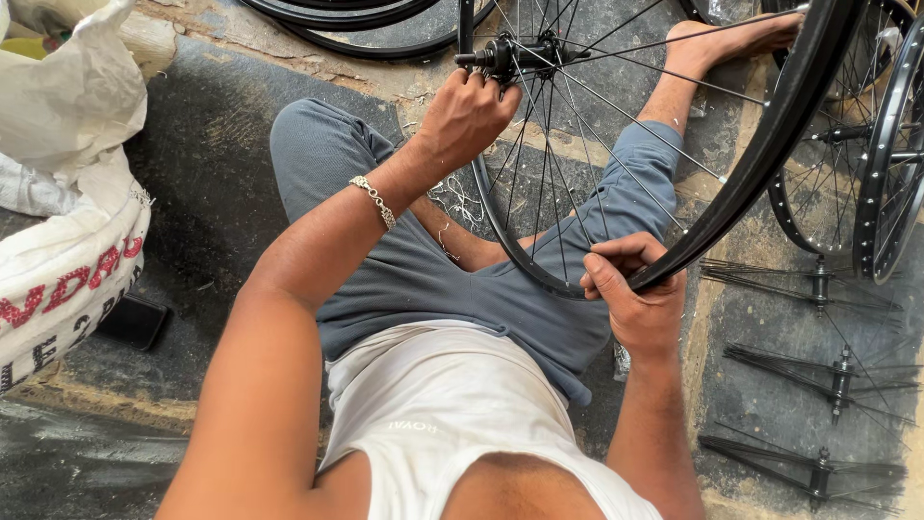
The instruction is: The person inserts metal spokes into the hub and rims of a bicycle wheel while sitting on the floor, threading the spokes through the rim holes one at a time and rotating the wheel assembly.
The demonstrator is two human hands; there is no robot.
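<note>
While the black bicycle wheel (674, 173) is held upright over the lap, its hub (510, 53) is already joined to the rim (770, 144) by many spokes, so lacing is judged well advanced, though how many are left cannot be told. The hub is touched by the left hand (467, 116), fingers curled. The rim's lower edge is clamped by the right hand (635, 289). Spoked hubs (818, 371) are laid on the floor nearby, beside a white sack (67, 193).

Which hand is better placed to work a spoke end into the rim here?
Probably the right hand: its fingers already pinch the black rim where spokes arrive. The left hand is up at the hub, away from the rim.
</note>
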